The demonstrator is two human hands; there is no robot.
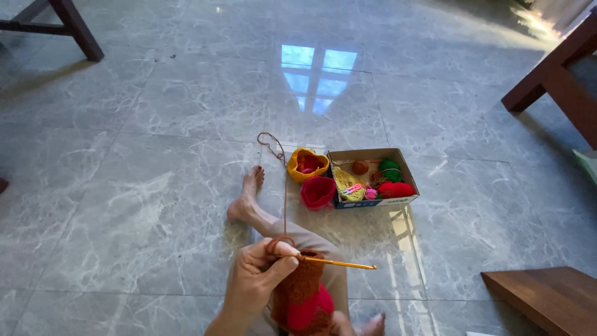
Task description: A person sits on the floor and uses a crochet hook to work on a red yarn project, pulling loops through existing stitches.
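My left hand (258,277) is low in the middle of the head view, with thumb and forefinger pinched on a yellow crochet hook (342,264) that points right. Brown yarn (285,205) is looped over the fingers and runs up across the floor. Under the hand hangs a crochet piece (303,298), brown above and red below, resting against my leg in beige trousers (323,249). My right hand does not show; only a patch of skin and toes (373,323) appear at the bottom edge.
On the grey marble floor stand a cardboard box (373,154) with several yarn balls, a yellow crocheted bowl (307,165) and a red crocheted cup (318,191). My bare foot (249,193) lies next to them. Dark wooden furniture stands at right (553,81), lower right (547,295) and top left (74,28).
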